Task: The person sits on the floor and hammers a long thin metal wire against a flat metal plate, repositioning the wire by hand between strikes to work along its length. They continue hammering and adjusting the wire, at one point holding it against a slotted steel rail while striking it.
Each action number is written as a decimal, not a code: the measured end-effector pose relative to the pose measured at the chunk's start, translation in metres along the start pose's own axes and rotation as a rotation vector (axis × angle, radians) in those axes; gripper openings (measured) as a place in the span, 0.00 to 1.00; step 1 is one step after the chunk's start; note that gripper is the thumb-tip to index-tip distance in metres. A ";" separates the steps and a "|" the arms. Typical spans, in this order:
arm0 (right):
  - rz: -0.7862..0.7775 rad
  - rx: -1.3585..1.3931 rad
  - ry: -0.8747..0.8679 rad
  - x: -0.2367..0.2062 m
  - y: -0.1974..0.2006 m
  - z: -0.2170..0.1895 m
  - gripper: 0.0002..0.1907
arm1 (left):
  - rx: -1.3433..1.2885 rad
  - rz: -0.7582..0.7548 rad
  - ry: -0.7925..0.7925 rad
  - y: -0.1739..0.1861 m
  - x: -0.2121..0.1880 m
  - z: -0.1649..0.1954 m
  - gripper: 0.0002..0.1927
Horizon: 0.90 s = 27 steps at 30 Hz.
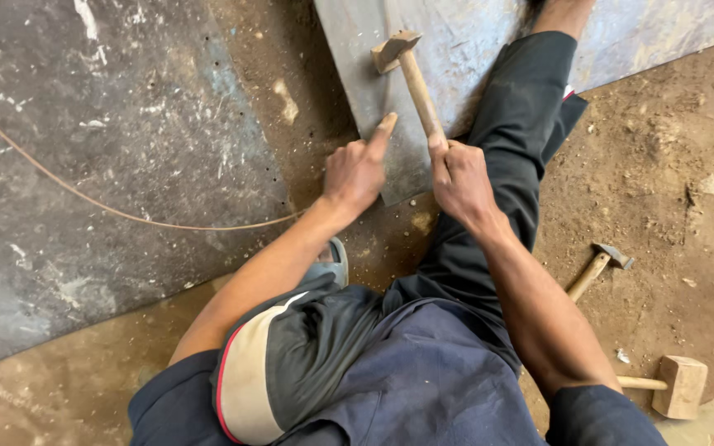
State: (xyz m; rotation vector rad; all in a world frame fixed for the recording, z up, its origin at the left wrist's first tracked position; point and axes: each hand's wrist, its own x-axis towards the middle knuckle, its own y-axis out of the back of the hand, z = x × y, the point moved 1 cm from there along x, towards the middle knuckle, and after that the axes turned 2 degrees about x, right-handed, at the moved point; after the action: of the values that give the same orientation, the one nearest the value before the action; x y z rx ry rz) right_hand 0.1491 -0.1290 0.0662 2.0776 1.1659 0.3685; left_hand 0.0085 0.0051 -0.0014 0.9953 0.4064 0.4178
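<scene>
Head view: the right hand (459, 177) is clenched low on the wooden handle of a hammer (411, 76), its head raised over the grey metal sheet (423, 91) on the dirt floor, while the left hand (357, 169) rests half-curled at the sheet's edge with its forefinger stretched out. To my eye a good blow here wants that forefinger kept clear of the strike spot, with the extended leg (522, 116) pinning the sheet flat.

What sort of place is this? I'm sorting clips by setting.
Likely a sheet-metal workshop with a dirt floor: a metal sheet lies on the ground, the right hand grips a hammer, and a wooden mallet lies nearby.
</scene>
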 end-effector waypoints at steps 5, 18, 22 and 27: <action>0.154 0.159 0.182 -0.015 0.024 -0.041 0.24 | 0.016 0.131 -0.022 0.023 -0.023 -0.020 0.49; 0.048 -0.040 0.145 0.020 0.022 -0.036 0.22 | 0.141 -0.027 0.045 0.040 -0.038 -0.029 0.47; 0.207 0.077 0.206 0.009 0.019 -0.030 0.21 | 0.125 -0.011 0.035 0.046 -0.058 -0.036 0.48; 0.060 -0.077 0.179 0.019 0.020 -0.030 0.21 | 0.105 -0.100 0.036 0.054 -0.073 -0.043 0.49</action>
State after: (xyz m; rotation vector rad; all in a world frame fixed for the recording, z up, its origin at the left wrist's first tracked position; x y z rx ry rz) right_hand 0.1556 -0.1063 0.1003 2.0487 1.1751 0.6285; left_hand -0.0832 0.0241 0.0349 1.0651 0.5128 0.3268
